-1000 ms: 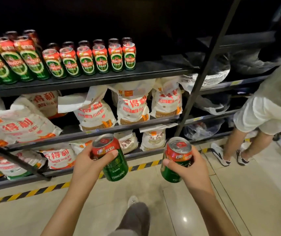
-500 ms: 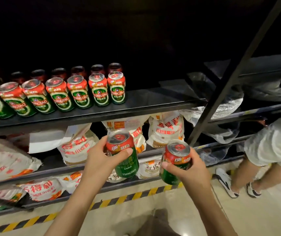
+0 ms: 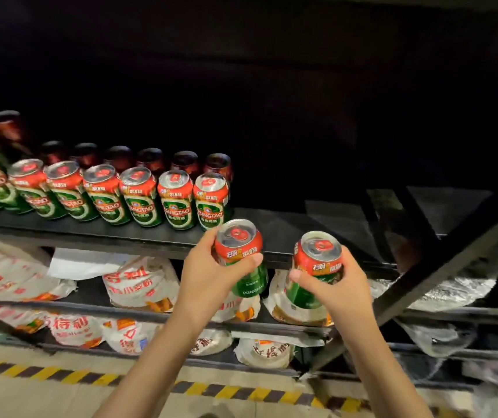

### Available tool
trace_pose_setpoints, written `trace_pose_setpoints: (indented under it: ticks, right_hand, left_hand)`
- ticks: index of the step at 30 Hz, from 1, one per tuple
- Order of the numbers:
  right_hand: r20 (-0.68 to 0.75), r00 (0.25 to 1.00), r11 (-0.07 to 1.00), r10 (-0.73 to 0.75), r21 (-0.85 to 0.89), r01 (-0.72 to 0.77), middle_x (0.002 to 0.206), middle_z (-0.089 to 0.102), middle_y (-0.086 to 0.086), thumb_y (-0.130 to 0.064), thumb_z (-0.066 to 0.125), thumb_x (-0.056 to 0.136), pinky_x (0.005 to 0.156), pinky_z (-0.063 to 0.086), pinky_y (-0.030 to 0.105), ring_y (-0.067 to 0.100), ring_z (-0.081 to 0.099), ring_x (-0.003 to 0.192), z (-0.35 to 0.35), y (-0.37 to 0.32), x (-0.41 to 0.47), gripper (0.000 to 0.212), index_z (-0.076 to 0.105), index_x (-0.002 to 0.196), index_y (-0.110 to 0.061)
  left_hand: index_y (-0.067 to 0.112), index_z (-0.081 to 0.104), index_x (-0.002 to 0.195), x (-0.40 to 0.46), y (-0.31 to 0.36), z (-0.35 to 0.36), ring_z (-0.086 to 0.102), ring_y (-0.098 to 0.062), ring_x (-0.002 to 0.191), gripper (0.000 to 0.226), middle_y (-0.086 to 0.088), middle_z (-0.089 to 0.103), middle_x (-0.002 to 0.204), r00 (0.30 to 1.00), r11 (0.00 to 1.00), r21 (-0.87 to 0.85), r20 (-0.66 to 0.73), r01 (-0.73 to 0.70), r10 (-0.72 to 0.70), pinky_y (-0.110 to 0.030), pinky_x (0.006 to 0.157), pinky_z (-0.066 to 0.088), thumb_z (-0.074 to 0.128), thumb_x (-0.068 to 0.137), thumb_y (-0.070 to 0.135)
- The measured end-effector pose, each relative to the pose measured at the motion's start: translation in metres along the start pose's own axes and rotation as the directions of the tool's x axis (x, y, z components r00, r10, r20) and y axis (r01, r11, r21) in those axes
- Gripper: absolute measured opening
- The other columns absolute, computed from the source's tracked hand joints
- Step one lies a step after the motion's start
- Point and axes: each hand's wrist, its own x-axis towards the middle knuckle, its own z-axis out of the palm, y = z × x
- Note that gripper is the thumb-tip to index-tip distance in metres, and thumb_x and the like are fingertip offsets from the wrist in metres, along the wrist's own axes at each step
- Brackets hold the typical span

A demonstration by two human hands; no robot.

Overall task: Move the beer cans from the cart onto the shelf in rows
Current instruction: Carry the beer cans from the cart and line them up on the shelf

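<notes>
Already upright, the left can, gripped by the left hand, sits lower right of the row's end can; the right hand grips the right can, farther right along the shelf.

Two bare forearms reaching up from the lower edge — no sleeves in view. Left hand and right hand ungloved — no rings, no watch.
</notes>
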Motion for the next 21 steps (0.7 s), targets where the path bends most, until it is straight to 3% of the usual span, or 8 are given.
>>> trace_pose_setpoints:
  ticks: [7, 13, 17, 21]
  right_hand:
    - [0.036, 0.998, 0.995, -0.051, 0.087, 0.048, 0.104, 0.068, -0.006, -0.019, 0.082, 0.068, 0.073, 0.052, 0.016, 0.002, 0.065, 0.090, 0.003, -0.002, 0.052, 0.054, 0.057, 0.116, -0.023]
    - [0.047, 0.993, 0.990, -0.106, 0.096, 0.102, 0.110, 0.066, -0.008, -0.021, 0.080, 0.073, 0.078, 0.049, 0.009, 0.000, 0.062, 0.097, 0.005, -0.002, 0.083, 0.055, 0.054, 0.121, -0.024]
    - [0.012, 0.994, 0.986, -0.108, 0.126, 0.105, 0.110, 0.065, -0.009, -0.017, 0.079, 0.073, 0.077, 0.048, 0.007, -0.003, 0.062, 0.097, 0.007, -0.001, 0.103, 0.055, 0.054, 0.122, -0.024]
    - [0.000, 0.997, 0.989, -0.074, 0.130, 0.073, 0.107, 0.065, -0.007, -0.013, 0.081, 0.070, 0.072, 0.050, 0.010, 0.000, 0.064, 0.094, 0.011, 0.004, 0.124, 0.054, 0.054, 0.116, -0.024]
  left_hand:
    - [0.030, 0.055, 0.117, 0.043, 0.006, 0.029, 0.062, 0.002, 0.094, 0.052, 0.013, 0.066, 0.104, 0.998, 0.998, 0.027, -0.028, -0.062, 0.063, -0.015, 0.080, 0.049, 0.080, 0.071, 0.030]
    - [0.046, 0.046, 0.099, 0.075, 0.003, 0.038, 0.057, 0.009, 0.092, 0.045, 0.021, 0.060, 0.098, 0.988, 0.981, 0.127, -0.021, -0.146, 0.150, -0.014, 0.079, 0.048, 0.078, 0.073, 0.027]
    - [0.033, 0.048, 0.114, 0.095, -0.003, 0.050, 0.058, 0.001, 0.098, 0.051, 0.017, 0.060, 0.104, 0.983, 0.974, 0.135, -0.001, -0.181, 0.182, -0.020, 0.084, 0.049, 0.078, 0.074, 0.026]
    - [0.029, 0.046, 0.115, 0.113, -0.003, 0.060, 0.057, 0.004, 0.095, 0.049, 0.019, 0.058, 0.102, 0.982, 0.975, 0.114, 0.006, -0.189, 0.190, -0.008, 0.077, 0.046, 0.076, 0.076, 0.025]
